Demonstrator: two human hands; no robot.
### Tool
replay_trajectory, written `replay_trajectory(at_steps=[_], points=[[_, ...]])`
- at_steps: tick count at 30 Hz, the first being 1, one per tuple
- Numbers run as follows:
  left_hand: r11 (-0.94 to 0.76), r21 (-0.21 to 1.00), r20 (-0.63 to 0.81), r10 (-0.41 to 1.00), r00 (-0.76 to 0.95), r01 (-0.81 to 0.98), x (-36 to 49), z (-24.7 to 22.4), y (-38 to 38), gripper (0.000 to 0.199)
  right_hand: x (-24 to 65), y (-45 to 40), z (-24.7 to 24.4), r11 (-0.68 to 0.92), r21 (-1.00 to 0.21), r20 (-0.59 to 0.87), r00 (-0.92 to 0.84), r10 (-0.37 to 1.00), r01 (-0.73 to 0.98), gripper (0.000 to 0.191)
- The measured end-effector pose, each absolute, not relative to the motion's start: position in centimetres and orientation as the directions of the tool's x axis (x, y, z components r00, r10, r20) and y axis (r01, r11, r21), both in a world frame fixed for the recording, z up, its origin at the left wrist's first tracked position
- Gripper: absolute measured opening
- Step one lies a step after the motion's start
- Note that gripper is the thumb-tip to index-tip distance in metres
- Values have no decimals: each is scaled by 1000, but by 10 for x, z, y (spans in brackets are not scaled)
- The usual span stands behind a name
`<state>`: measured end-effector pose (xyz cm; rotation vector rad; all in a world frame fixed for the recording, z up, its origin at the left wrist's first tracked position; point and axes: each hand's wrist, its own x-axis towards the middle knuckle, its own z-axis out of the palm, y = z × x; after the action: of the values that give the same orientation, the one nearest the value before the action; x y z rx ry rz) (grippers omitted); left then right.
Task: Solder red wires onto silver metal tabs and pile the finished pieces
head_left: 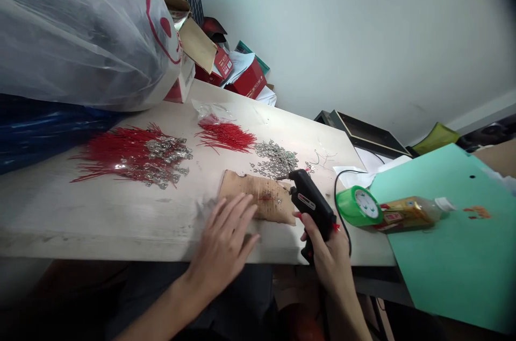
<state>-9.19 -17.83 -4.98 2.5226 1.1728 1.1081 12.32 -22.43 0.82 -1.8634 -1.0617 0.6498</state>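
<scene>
No print seems readable, red box included

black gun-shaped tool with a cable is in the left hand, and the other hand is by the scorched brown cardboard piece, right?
Wrong hand: the head view shows the black gun-shaped tool in the right hand; the rest stands.

Black tool partly hidden by right fingers; plastic bag beyond left fingers cut off at edge.

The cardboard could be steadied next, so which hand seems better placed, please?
Probably left: the left hand, apparently empty, is at the cardboard, while the right hand grips the black tool.
</scene>
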Motion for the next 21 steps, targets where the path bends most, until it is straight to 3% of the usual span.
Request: replay_trajectory(at_steps=[4,8,16,21], points=[[-650,362,517,737,436,669,-114,-54,-165,37,105,-206,11,-308,-937,-221,407,886,163,60],[-634,403,501,757,420,660,-117,-55,-169,32,92,-189,8,-274,-961,-272,359,893,-48,57],[-627,442,520,762,386,642,-115,-54,-167,28,94,-169,-3,-274,-950,-306,272,912,-150,41],[-619,460,517,770,375,636,-115,-53,-165,27,91,-169,-2,-276,-944,-323,340,883,-178,43]])
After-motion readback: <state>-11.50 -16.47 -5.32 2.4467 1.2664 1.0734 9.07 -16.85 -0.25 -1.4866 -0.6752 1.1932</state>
